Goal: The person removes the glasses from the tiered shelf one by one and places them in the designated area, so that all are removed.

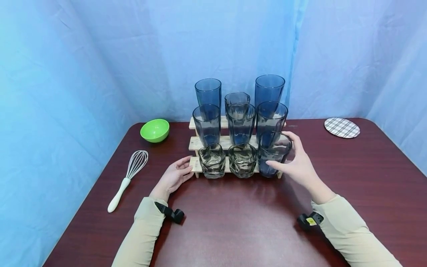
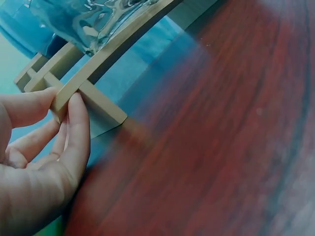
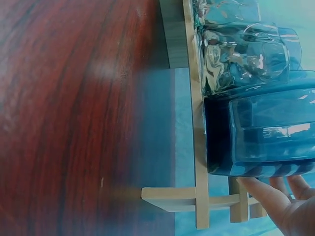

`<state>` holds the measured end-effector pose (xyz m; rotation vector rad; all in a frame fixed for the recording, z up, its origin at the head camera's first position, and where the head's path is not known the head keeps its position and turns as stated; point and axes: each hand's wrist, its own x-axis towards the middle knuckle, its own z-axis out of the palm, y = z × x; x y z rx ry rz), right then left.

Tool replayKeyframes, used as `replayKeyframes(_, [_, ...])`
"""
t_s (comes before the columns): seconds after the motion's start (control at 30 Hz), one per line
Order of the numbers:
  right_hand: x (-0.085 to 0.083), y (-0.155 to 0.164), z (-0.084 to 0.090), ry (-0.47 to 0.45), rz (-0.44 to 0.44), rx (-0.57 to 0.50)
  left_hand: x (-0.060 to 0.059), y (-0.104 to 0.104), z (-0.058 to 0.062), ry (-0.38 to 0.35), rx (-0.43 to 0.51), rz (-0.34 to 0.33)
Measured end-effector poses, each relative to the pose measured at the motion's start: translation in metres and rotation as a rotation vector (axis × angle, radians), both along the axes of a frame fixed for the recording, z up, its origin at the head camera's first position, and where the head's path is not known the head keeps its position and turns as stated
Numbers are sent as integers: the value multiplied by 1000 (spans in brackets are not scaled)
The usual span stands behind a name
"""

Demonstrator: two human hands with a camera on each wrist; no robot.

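A three-tier wooden rack holds glasses on every step. My left hand pinches the left end of its lowest board, thumb on top and fingers beneath, as the left wrist view shows. On that board's right end stands a blue drinking glass; my right hand holds it from the right side, thumb in front and fingers behind. In the right wrist view, the glass has its base on the board. Beside it are two short wavy clear glasses, the left one and the middle one.
Tall blue glasses fill the middle step. On the top step, a short wavy glass sits between two tall ones. A green bowl and a whisk lie left, a checked coaster right, all on the dark red table.
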<state>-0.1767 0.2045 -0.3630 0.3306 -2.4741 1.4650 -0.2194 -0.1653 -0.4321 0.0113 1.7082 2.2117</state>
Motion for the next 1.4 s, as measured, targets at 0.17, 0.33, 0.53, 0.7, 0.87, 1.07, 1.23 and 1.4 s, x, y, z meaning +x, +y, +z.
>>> replayKeyframes(0.17, [1,0,2,-4,-11,22,0,-3,-3,-6,26,-21])
replayKeyframes(0.33, [1,1,5,-9,-3,17,-1,-4,-3,-10,29,-28])
replayKeyframes(0.53, [2,1,8,-13,2,7,-1,-3,-2,-19,42,-22])
replayKeyframes(0.7, [4,3,13,-40,-11,10,-1,-3,-3,-18,57,-21])
replayKeyframes(0.87, [6,3,16,-57,-26,13,-1,-4,-4,-8,63,-27])
replayKeyframes(1.07, [7,4,20,-64,-30,34,0,-6,-4,-7,67,-39])
replayKeyframes(1.23, [8,6,19,-34,-28,-1,0,-6,-4,-24,80,-39])
replayKeyframes(1.4, [8,11,18,5,-25,-38,-1,-6,-4,-22,71,-47])
